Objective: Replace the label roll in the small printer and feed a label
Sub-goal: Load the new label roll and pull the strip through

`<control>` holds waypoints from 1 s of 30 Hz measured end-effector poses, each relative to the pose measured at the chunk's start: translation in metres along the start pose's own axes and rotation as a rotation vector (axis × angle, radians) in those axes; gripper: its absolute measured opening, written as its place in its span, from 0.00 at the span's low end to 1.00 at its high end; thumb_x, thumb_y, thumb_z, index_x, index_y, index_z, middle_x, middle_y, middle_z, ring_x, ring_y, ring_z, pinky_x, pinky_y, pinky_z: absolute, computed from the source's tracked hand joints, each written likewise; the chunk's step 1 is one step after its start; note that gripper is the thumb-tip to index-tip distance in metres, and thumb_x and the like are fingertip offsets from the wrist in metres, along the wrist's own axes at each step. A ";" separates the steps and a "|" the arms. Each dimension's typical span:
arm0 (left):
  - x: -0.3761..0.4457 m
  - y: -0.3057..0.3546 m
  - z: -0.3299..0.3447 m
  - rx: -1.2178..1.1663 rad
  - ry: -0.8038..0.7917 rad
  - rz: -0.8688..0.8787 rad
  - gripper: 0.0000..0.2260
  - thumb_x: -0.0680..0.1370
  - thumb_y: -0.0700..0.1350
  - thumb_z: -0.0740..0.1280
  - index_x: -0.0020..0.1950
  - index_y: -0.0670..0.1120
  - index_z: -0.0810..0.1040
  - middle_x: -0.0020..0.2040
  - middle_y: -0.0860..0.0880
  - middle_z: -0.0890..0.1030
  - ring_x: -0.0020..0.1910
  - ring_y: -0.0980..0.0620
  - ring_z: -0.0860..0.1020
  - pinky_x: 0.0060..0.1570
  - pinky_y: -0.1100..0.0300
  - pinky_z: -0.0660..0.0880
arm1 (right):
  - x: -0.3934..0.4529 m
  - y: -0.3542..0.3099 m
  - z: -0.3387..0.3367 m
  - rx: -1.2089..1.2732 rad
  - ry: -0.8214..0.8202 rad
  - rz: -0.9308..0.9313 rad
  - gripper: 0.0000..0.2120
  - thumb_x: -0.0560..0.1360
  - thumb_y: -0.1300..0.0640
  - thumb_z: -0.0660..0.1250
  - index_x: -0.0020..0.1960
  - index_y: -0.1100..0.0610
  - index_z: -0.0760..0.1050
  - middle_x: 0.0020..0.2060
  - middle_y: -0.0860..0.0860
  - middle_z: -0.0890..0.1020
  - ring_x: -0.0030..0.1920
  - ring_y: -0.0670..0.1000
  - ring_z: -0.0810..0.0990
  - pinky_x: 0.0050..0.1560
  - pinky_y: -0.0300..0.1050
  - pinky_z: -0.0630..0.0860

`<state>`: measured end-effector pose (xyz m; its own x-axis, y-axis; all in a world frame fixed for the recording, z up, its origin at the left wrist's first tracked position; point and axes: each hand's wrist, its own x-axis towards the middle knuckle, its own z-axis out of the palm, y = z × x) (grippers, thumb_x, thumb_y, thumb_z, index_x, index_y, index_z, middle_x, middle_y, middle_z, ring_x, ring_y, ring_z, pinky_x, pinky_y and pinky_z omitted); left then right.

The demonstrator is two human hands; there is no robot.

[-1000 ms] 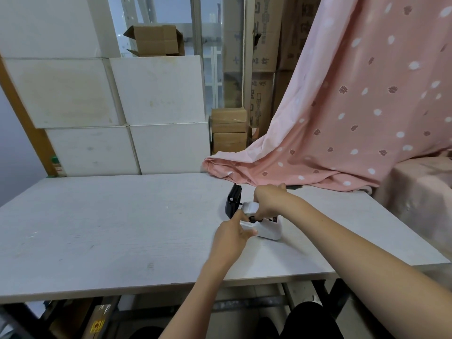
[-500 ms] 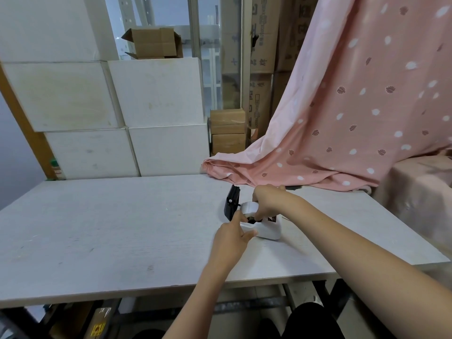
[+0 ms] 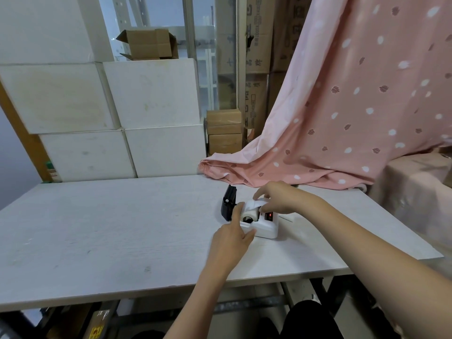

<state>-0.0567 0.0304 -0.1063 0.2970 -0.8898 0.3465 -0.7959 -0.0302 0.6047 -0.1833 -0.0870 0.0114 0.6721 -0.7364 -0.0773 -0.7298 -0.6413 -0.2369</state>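
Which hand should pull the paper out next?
Probably the right hand: its fingers already pinch the label roll's loose end. The left hand is steadying the printer.

Both forearms are bare to the frame's near edge, with no sleeve showing. The left hand and right hand are bare too. Dark trousers cover the legs under the table's near edge.

The print on the stacked cartons is too blurred to read.
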 end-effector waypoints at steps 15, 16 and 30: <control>-0.004 0.008 0.003 0.289 -0.014 0.058 0.25 0.82 0.54 0.57 0.79 0.59 0.56 0.34 0.52 0.74 0.33 0.50 0.74 0.33 0.57 0.69 | -0.030 0.039 0.038 0.618 0.273 0.116 0.18 0.76 0.65 0.62 0.60 0.52 0.83 0.58 0.49 0.83 0.48 0.49 0.81 0.54 0.45 0.77; -0.003 0.008 0.003 0.292 -0.015 0.059 0.25 0.82 0.54 0.57 0.79 0.59 0.56 0.34 0.53 0.74 0.33 0.51 0.74 0.33 0.57 0.69 | -0.032 0.039 0.038 0.756 0.260 0.157 0.20 0.75 0.67 0.59 0.60 0.55 0.82 0.55 0.53 0.83 0.44 0.51 0.82 0.54 0.48 0.79; -0.005 0.008 0.004 0.325 -0.024 0.086 0.27 0.82 0.54 0.58 0.80 0.61 0.53 0.34 0.53 0.74 0.34 0.50 0.77 0.34 0.55 0.73 | -0.027 0.043 0.054 1.295 0.214 0.466 0.17 0.74 0.67 0.74 0.60 0.73 0.76 0.35 0.61 0.86 0.35 0.57 0.88 0.57 0.59 0.82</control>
<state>-0.0666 0.0332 -0.1064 0.2120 -0.9058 0.3669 -0.9453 -0.0949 0.3120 -0.2263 -0.0828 -0.0486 0.2837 -0.9183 -0.2761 -0.1663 0.2364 -0.9573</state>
